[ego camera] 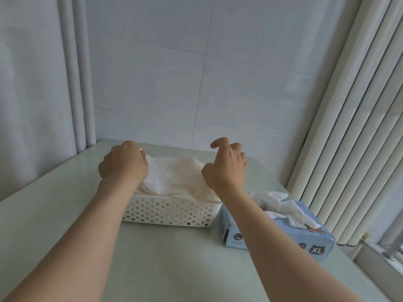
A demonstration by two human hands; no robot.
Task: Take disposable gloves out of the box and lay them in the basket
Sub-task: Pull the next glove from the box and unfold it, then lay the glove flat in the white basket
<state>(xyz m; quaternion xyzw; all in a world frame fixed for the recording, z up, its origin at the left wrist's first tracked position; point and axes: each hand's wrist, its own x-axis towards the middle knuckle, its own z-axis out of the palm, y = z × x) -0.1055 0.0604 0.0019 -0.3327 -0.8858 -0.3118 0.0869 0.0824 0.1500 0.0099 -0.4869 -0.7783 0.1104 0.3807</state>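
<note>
Left hand (123, 164) knuckles-up, curled downward; right hand (225, 166) level with it, loosely curled, forefinger lifted.

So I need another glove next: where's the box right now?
In the head view, the blue box lies on the table, just right of the white basket.

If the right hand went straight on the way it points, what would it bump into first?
Probably the tiled wall behind the table. The right hand seems to hover above the gloves in the basket, so it would likely pass over them, though depth is hard to judge.
</note>
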